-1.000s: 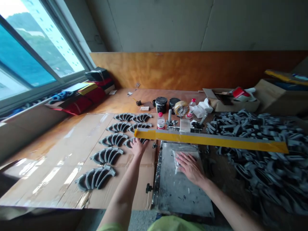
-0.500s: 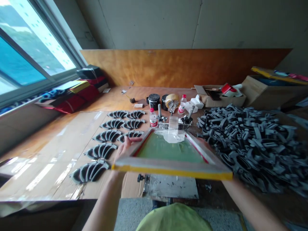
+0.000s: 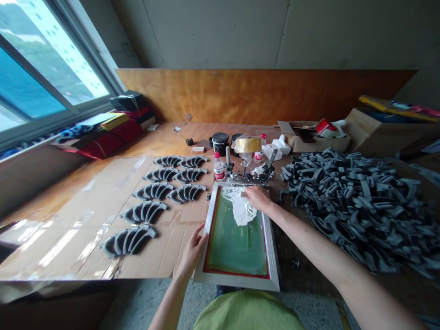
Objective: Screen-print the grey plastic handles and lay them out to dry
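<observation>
A screen printing frame with a pale metal border and green mesh lies flat before me. My left hand grips its left side, fingers curled at the edge. Near the far end of the mesh, my right hand is closed around a squeegee, mostly hidden by the fingers. White ink is spread on the mesh beside and below that hand. Behind the frame stands a metal clamp fixture with two upright posts.
Curved grey plastic parts lie in rows on cardboard at the left. A large heap of similar parts covers the right side. Bottles, black tubs, a tape roll and an open carton stand behind.
The tilted frame has come down flat, covering the metal plate beneath. My right hand has left the frame's right side and taken hold of the squeegee; my left hand remains at the left side.
</observation>
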The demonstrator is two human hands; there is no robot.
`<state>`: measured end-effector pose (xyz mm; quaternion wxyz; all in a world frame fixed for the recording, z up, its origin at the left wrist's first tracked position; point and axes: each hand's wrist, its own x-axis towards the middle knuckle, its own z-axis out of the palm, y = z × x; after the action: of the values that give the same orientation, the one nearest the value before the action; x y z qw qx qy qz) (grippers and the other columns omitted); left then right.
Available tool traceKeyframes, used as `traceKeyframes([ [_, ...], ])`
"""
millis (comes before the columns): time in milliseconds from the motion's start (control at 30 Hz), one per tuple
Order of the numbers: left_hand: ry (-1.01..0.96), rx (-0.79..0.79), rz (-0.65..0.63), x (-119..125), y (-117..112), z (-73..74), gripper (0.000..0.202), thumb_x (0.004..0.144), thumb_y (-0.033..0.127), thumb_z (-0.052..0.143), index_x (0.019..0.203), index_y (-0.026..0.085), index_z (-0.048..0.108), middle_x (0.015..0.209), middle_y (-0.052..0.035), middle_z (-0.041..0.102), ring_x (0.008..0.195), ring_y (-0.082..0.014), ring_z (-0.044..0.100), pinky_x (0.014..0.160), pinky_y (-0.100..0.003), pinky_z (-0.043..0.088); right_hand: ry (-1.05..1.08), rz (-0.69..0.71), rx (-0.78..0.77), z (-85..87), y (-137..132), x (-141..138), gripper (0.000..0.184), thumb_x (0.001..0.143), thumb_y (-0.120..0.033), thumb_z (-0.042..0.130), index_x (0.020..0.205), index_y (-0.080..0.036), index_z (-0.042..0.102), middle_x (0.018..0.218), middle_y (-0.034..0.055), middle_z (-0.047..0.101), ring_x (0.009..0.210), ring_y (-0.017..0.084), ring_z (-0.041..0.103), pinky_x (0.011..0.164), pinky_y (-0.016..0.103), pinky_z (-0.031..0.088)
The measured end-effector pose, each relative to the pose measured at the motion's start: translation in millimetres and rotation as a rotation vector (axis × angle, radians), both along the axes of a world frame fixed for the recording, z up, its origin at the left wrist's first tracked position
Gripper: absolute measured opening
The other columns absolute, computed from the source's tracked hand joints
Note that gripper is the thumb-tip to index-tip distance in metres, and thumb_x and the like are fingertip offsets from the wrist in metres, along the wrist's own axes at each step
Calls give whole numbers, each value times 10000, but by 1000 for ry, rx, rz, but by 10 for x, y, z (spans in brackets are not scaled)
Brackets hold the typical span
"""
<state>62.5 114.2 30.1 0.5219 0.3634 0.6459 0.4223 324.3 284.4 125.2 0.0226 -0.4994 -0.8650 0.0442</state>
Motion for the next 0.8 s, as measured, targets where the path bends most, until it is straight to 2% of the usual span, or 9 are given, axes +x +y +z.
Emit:
traceKeyframes([
  [167, -3, -27, 29, 3, -12, 26, 836, 679, 701, 642, 1313, 167, 538, 700, 18, 608, 633, -166, 577, 562, -249, 434, 70, 319, -2, -123, -348, 218, 221, 787, -9, 528, 850, -174, 659, 871, 66, 679, 886, 208, 597, 746, 277, 438],
  [233, 2, -29, 36, 8, -12, 20, 842, 665, 704, 650, 1304, 165, 546, 694, 19, 609, 625, -166, 577, 560, -250, 433, 89, 423, -16, -114, -440, 335, 248, 759, 16, 526, 852, -172, 658, 865, 62, 671, 866, 201, 590, 737, 272, 434],
  [333, 9, -25, 37, 13, -9, 23, 827, 669, 694, 655, 1292, 160, 555, 710, 13, 621, 627, -165, 583, 564, -251, 438, 101, 496, -64, -29, -410, 441, 257, 733, 21, 547, 832, -188, 659, 845, 41, 666, 847, 188, 591, 735, 258, 423],
  [400, 10, -27, 36, 17, -9, 40, 811, 678, 691, 651, 1288, 164, 558, 715, 10, 627, 627, -167, 590, 563, -254, 443, 115, 484, -109, 22, -322, 423, 246, 720, 16, 564, 788, -202, 656, 817, 19, 665, 827, 178, 595, 707, 245, 413],
  [467, 6, -30, 37, 21, -10, 66, 814, 676, 696, 650, 1287, 167, 557, 704, 12, 628, 613, -168, 592, 556, -256, 446, 152, 401, -87, 11, -271, 346, 233, 730, 10, 564, 772, -200, 656, 816, 17, 666, 818, 178, 596, 688, 246, 411],
  [567, -10, -40, 44, 23, -12, 98, 835, 655, 700, 670, 1284, 164, 551, 699, 12, 635, 595, -165, 594, 546, -255, 447, 196, 300, 48, -132, -371, 246, 252, 761, 18, 527, 839, -172, 672, 862, 56, 669, 870, 207, 585, 722, 275, 432],
  [667, -32, -41, 55, 16, -11, 104, 841, 646, 693, 690, 1275, 153, 545, 699, 7, 645, 597, -166, 600, 545, -255, 452, 212, 349, 92, -262, -567, 288, 285, 763, 25, 522, 913, -160, 678, 905, 71, 669, 919, 219, 572, 771, 290, 448],
  [733, -38, -39, 51, 11, -8, 115, 820, 654, 680, 696, 1263, 150, 549, 695, 6, 650, 601, -166, 601, 542, -252, 452, 224, 392, 49, -242, -597, 346, 261, 765, 12, 553, 899, -174, 678, 879, 53, 666, 890, 205, 580, 765, 281, 450],
  [800, -45, -39, 36, 8, -5, 169, 798, 663, 669, 698, 1255, 153, 553, 689, 7, 652, 600, -163, 599, 538, -248, 452, 262, 353, 2, -140, -487, 348, 177, 801, -46, 602, 870, -192, 675, 841, 27, 660, 834, 183, 592, 731, 265, 447],
])
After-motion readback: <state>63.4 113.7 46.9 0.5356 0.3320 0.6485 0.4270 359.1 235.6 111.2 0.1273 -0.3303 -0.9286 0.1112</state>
